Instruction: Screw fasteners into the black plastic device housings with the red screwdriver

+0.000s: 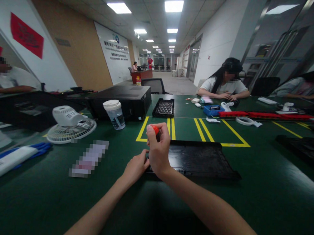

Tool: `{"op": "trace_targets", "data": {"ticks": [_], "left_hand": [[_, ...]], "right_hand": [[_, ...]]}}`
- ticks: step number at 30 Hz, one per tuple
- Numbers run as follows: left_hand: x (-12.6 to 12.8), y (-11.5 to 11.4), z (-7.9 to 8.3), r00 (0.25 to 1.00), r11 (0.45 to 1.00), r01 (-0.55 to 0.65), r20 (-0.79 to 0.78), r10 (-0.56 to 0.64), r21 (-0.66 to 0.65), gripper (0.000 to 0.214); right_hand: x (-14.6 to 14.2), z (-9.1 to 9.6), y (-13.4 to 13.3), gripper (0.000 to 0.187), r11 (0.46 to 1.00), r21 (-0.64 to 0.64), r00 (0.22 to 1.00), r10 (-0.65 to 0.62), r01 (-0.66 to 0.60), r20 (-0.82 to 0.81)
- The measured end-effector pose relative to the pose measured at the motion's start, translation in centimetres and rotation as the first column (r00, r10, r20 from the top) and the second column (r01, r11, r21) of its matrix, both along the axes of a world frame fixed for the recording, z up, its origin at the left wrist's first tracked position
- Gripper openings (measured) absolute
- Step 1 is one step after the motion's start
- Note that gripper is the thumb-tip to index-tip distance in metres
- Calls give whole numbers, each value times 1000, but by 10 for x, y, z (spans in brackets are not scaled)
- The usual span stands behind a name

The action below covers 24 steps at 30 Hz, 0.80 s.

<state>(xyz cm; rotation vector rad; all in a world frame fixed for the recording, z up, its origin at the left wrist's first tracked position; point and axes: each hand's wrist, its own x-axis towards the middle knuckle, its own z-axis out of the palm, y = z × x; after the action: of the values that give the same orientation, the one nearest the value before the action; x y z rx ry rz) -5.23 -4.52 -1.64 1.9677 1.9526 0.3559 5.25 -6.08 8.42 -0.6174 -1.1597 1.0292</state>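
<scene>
A flat black panel (202, 160) with raised edges lies on the green table in front of me. My right hand (158, 148) is closed around a screwdriver with a red-topped handle (155, 129), held upright over the panel's left end. The tool's lower part is hidden behind the hand. My left hand (136, 165) rests at the panel's left edge, its fingers bent against it. Whatever is between those fingers, if anything, cannot be seen.
Beyond the panel, yellow tape lines (204, 130) mark the table, with a black tray of small parts (164, 108) behind. Leftward are a cup (114, 114), a black case (126, 101) and a white fan (71, 126). A blue box (213, 110) is near a co-worker (225, 83).
</scene>
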Motion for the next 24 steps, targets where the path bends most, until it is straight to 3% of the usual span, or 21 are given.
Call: {"op": "trace_targets", "data": {"ticks": [3, 8, 14, 18, 24], "left_hand": [[0, 1, -1, 1000, 1000, 17, -13, -17, 14, 35], [-1, -4, 2, 998, 996, 55, -4, -55, 63, 33], [0, -6, 4, 998, 997, 50, -29, -48, 61, 32], [1, -5, 6, 999, 998, 35, -26, -34, 44, 32], [0, -5, 6, 999, 998, 39, -8, -39, 47, 33]], "right_hand": [[1, -1, 3, 18, 1000, -4, 999, 6, -7, -33], [8, 5, 12, 18, 981, -57, 982, 184, -187, -50], [30, 17, 28, 18, 922, -97, 926, 372, -376, -58], [45, 18, 43, 19, 807, -46, 808, 589, -588, 20], [51, 13, 65, 19, 650, 47, 651, 755, -759, 73]]}}
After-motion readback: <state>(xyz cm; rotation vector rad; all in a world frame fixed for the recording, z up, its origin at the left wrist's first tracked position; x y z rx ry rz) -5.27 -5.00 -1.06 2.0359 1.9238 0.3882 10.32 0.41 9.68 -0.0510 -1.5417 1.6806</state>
